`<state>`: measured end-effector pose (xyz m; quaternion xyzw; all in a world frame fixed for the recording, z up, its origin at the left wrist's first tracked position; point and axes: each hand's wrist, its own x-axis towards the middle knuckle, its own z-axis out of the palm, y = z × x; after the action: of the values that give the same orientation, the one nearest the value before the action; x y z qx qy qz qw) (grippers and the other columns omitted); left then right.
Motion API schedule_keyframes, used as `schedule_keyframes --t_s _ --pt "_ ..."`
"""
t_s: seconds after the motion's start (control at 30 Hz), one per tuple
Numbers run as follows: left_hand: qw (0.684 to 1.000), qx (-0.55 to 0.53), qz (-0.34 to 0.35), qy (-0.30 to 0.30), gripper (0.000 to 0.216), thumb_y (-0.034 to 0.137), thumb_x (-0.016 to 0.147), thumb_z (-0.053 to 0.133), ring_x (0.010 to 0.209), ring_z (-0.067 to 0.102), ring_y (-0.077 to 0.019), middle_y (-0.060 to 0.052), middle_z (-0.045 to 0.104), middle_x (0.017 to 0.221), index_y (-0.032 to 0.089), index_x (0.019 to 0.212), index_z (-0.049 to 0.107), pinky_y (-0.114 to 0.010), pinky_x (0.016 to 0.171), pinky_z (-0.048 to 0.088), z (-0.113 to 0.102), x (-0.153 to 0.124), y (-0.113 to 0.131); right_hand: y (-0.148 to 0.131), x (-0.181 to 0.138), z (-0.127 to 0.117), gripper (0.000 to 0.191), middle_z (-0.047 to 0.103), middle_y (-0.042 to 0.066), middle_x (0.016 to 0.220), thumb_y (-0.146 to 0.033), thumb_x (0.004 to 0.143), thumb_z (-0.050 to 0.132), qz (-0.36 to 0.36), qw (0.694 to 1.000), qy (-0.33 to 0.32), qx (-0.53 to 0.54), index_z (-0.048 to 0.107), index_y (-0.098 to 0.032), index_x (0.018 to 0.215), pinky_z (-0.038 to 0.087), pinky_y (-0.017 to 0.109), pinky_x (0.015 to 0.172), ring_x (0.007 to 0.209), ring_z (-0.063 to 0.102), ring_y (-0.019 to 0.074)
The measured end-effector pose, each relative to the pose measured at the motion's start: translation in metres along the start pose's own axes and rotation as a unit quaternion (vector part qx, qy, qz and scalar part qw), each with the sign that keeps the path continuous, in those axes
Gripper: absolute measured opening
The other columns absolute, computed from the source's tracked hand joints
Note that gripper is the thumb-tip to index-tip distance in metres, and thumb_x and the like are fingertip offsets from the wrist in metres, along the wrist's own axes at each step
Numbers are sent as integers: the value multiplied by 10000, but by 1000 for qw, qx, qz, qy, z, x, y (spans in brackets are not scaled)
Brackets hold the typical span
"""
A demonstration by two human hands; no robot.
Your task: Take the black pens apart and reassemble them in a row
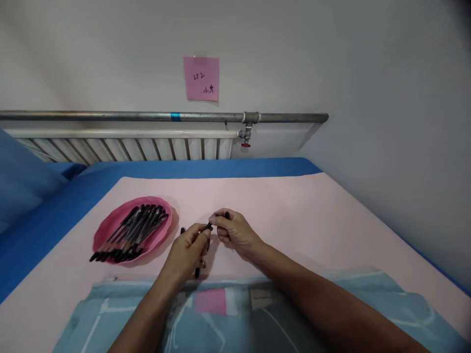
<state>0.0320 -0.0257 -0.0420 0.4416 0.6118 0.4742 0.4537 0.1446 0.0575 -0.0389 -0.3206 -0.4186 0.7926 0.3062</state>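
Observation:
My left hand (188,249) is closed, with thumb and forefinger pinching a black pen (209,226). Close by on its right, my right hand (235,231) is also closed, its fingertips meeting the upper end of that pen. A black rounded end, like a pen cap (227,214), pokes out above the right hand's fingers. Below the left hand, a black pen piece (197,271) lies on the pink surface, partly hidden by that hand. Another black tip (183,230) shows just beyond the left knuckles. Fingers cover much of what is held.
A pink scalloped plate (169,223) to the left holds a pile of black-capped pens (138,230). Pink sheeting (294,211) covers the blue table (221,168). Light blue printed cloth (121,309) lies along the near edge. Behind are a radiator (176,148) and a metal pipe (128,116).

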Motion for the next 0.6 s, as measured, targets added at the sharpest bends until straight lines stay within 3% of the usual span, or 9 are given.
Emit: schedule_keyframes --t_s 0.17,0.33,0.47,0.6 --pt "1000 -20 -7 2 298 463 746 495 402 333 -64 75 387 484 183 828 554 -151 367 287 0 0 0 1 0 -1 224 391 -87 494 -247 604 680 5 999 -43 11 525 -153 736 139 169 357 363 250 7" --pt "1000 -21 -1 -6 297 449 766 478 416 348 -65 70 391 495 182 871 557 -152 375 300 0 0 -3 1 0 1 240 379 -95 472 -236 590 691 0 1000 -7 7 475 -164 667 142 163 354 355 262 8" --pt "1000 -20 -7 6 295 455 754 490 419 337 -62 71 386 496 182 842 559 -144 369 293 -1 0 -2 -1 -1 1 218 356 -100 469 -240 604 678 18 998 -51 19 531 -153 741 122 165 350 352 227 4" --pt "1000 -22 -8 5 292 457 745 498 405 321 -57 77 385 484 190 844 563 -136 362 278 0 0 -1 -2 -1 2 245 338 -110 444 -264 603 690 18 1000 -14 5 486 -172 704 118 162 349 342 230 8"
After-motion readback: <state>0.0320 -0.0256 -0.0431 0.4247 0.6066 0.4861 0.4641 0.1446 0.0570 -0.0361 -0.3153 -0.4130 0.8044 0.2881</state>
